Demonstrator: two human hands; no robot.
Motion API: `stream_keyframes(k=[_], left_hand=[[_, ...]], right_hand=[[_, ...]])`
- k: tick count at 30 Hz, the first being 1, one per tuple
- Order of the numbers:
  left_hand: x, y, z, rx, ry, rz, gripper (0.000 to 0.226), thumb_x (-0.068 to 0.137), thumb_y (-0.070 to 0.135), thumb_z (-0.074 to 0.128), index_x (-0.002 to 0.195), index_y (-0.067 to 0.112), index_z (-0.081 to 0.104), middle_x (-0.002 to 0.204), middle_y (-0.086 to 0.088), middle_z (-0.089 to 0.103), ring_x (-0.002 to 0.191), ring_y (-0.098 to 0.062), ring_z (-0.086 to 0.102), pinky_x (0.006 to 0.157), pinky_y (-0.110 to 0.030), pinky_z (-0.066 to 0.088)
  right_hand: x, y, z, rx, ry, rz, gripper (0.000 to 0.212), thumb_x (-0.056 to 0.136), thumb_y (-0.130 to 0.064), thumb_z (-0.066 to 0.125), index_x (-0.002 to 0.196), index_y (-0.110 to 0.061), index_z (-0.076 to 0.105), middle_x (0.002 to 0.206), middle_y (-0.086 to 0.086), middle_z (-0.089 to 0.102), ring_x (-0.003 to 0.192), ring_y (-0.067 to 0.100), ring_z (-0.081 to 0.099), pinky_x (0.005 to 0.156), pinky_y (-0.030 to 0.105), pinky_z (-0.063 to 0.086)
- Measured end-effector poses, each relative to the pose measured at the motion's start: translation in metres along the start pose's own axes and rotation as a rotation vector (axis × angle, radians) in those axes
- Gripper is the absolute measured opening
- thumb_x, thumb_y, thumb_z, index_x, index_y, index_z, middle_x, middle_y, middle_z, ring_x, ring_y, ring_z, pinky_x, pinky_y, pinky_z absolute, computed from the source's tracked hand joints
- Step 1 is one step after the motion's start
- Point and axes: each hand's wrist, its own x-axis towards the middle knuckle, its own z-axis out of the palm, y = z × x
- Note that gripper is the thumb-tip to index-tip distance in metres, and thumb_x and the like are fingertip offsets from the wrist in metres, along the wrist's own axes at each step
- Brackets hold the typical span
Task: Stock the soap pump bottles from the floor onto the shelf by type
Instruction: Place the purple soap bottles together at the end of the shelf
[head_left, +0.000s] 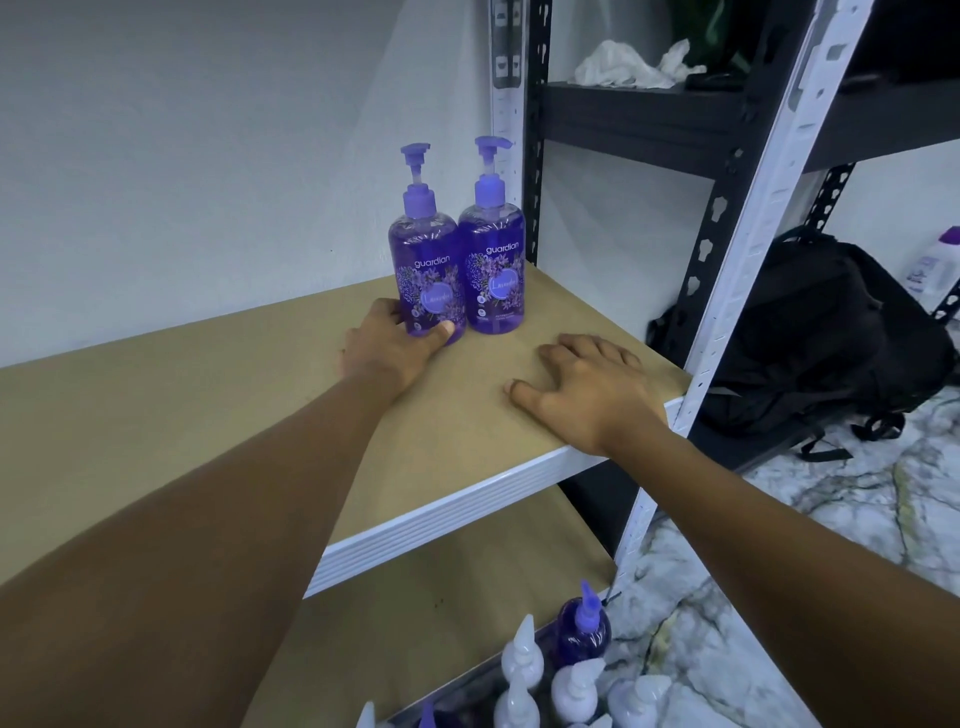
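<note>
Shelf (311, 395), brown board: two purple lavender bottles (496, 260) upright at its back right corner, touching. Left hand (395, 345) wraps the left bottle's base; right hand (582, 395) lies flat and empty near the shelf's front edge. Bottles likely heavy with liquid, slick plastic; grip the body, not the pump. Below the shelf: floor stock (561, 670), white and purple. Beside the shelf: black backpack (810, 338).

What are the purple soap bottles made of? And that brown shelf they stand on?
The two see-through purple pump bottles look like clear glossy plastic: light glints on them and the liquid shows through. Their lilac pumps look like duller solid plastic. The flat tan shelf board looks like matte pressed fibreboard, smooth with no wood grain, though I can't be sure. Its ridged white front edge looks like painted metal.
</note>
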Motion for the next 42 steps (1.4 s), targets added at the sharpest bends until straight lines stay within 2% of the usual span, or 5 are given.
stream_keyframes(k=[8,27,35,39,42], left_hand=[[-0.018,0.002,-0.004,0.049,-0.043,-0.031,0.1,0.073,0.065,0.076,0.149,0.015,0.036,0.149,-0.003,0.052,0.136,-0.028,0.049,0.112,-0.045,0.04],[-0.268,-0.023,-0.047,0.192,0.069,0.263,0.03,0.085,0.034,0.073,0.111,0.019,0.07,0.125,-0.001,0.062,0.12,-0.025,0.052,0.104,-0.036,0.035],[-0.355,-0.091,-0.006,0.046,-0.088,-0.22,0.038,0.084,0.049,0.071,0.107,0.02,0.061,0.109,0.002,0.063,0.097,-0.019,0.062,0.09,-0.036,0.05],[-0.359,-0.141,0.016,0.185,-0.26,-0.35,0.049,0.068,0.072,0.05,0.067,0.023,0.049,0.082,-0.003,0.058,0.092,-0.03,0.064,0.08,-0.038,0.053],[-0.348,-0.162,0.031,0.365,-0.349,-0.372,0.063,0.067,0.079,0.049,0.085,0.019,0.059,0.104,-0.007,0.061,0.104,-0.032,0.062,0.087,-0.04,0.051]], right_hand=[[-0.001,0.001,-0.001,0.023,0.003,-0.004,0.076,0.087,-0.077,0.033,0.147,-0.031,0.043,0.16,-0.005,0.031,0.15,0.021,0.02,0.12,0.042,0.013],[-0.156,0.016,0.006,0.358,0.04,-0.024,0.056,0.092,-0.052,0.059,0.138,-0.021,0.054,0.143,-0.003,0.044,0.133,0.019,0.041,0.108,0.039,0.04],[-0.212,0.049,0.069,0.393,-0.216,0.164,0.046,0.09,-0.048,0.063,0.126,-0.02,0.061,0.124,0.005,0.055,0.113,0.025,0.056,0.097,0.036,0.045],[-0.21,0.07,0.101,0.38,-0.368,0.266,0.05,0.089,-0.057,0.063,0.124,-0.022,0.063,0.122,0.007,0.057,0.116,0.025,0.056,0.096,0.033,0.042],[-0.197,0.087,0.131,0.335,-0.432,0.342,0.071,0.072,-0.078,0.053,0.118,-0.025,0.066,0.122,0.006,0.062,0.114,0.026,0.058,0.1,0.04,0.047]])
